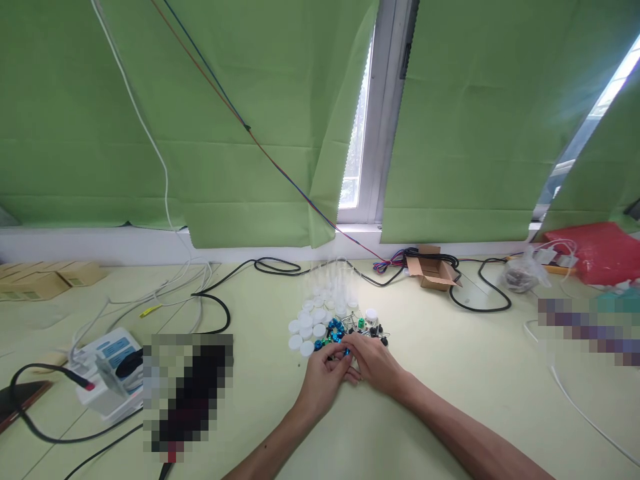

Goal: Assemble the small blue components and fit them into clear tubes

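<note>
My left hand [324, 380] and my right hand [374, 363] meet at the front of a pile of small parts on the table. Both have their fingers curled and closed, fingertips together around a small shiny blue part [347, 351]. Most of that part is hidden by the fingers. Just beyond lie more shiny blue parts [336, 328], a green part [361, 323] and several thin metal pieces with black ends [380, 330]. Round white caps [306, 327] spread out to the left of the pile. Clear tubes [330, 283] stand upright behind it.
An open cardboard box [431, 272] sits at the back beside coiled black cable [483, 309]. At left are a white power strip [107, 373] with cords and some yellowish boxes [45, 280]. A clear bag [523, 275] and a red bag [600, 253] lie at right.
</note>
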Motion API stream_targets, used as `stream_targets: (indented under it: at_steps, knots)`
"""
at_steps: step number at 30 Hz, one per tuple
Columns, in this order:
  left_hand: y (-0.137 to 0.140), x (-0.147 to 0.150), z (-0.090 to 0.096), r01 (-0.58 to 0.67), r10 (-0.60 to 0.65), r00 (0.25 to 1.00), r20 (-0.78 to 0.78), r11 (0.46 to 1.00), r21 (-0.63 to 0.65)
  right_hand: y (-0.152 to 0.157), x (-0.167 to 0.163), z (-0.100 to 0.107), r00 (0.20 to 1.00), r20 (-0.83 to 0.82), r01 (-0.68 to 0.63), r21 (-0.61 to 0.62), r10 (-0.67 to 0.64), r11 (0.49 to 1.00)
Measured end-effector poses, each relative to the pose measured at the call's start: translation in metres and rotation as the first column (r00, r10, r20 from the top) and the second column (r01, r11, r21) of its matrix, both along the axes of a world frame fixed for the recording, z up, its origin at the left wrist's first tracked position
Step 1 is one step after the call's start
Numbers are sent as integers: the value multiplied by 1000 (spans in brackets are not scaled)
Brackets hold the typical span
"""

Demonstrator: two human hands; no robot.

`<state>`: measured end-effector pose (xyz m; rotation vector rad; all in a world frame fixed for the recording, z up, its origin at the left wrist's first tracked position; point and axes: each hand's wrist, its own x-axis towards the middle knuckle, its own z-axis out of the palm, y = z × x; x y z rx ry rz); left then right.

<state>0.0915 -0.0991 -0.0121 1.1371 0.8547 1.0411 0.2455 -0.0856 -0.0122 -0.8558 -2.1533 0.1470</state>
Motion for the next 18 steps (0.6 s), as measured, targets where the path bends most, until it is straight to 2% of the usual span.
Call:
stream_targets:
  at_steps: [18]
  knots:
    - [1, -1, -4, -31, 37, 997, -66, 996, 87, 1, -1, -2, 1000, 2, 27, 38, -27, 999]
